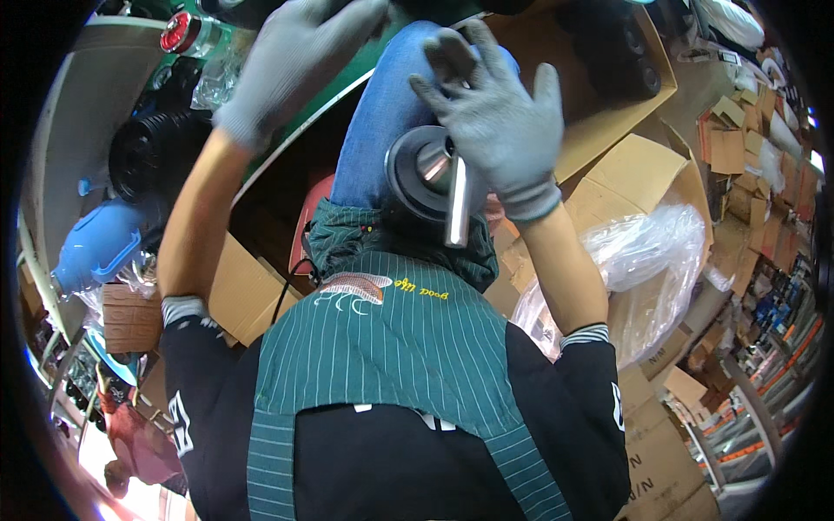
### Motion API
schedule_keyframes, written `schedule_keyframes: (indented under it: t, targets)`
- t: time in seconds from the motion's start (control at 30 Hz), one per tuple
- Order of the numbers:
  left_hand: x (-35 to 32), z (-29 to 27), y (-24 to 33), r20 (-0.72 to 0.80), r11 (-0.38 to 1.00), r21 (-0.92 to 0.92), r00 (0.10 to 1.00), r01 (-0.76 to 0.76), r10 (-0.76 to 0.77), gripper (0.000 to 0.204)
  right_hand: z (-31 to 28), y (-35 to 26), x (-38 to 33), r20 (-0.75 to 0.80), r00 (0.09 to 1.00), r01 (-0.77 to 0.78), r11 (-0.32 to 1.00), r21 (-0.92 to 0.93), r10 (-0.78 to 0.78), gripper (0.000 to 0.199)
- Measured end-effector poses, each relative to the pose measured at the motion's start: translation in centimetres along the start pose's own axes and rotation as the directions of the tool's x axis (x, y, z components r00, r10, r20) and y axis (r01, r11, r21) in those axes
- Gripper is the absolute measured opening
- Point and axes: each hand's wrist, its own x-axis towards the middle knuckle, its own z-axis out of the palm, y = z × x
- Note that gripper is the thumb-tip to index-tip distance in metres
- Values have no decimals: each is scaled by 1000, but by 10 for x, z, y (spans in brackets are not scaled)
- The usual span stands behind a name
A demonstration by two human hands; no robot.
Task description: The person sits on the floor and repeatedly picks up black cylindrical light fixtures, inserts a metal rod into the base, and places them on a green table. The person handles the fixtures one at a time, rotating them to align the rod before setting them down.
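Observation:
Both my hands wear grey knit gloves. My right hand [504, 122] is open over my lap, its fingers and thumb spread apart. Beside its palm, partly covered by it, is a round black part [407, 187] with a shiny chrome tube [457, 204] and a wider metal collar. Whether the palm touches this part I cannot tell. My left hand [304, 69] reaches to the upper edge of the picture, beside the green work surface [339, 74]. Its fingertips are cut off and smeared, so its grip and anything in it stay hidden.
A cardboard box [608, 130] holding black round parts stands at the right. Below it, clear plastic wrap [651, 252] spills from an opened carton. Stacked black round parts [143, 161], a red-topped metal can [187, 35] and a blue plastic container [100, 247] are at the left. Another person [143, 438] is farther off.

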Motion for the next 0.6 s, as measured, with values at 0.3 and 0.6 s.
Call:
schedule_keyframes:
  t: [0.3,0.6]
  targets:
    - [-23,73,176,363,692,719,883,-64,-296,55,-16,37,26,-108,994,-58,954,-295,27,109]
    - [-56,136,138,-84,430,863,916,264,-393,51,-7,17,17,-129,992,-21,969,-245,-12,94]
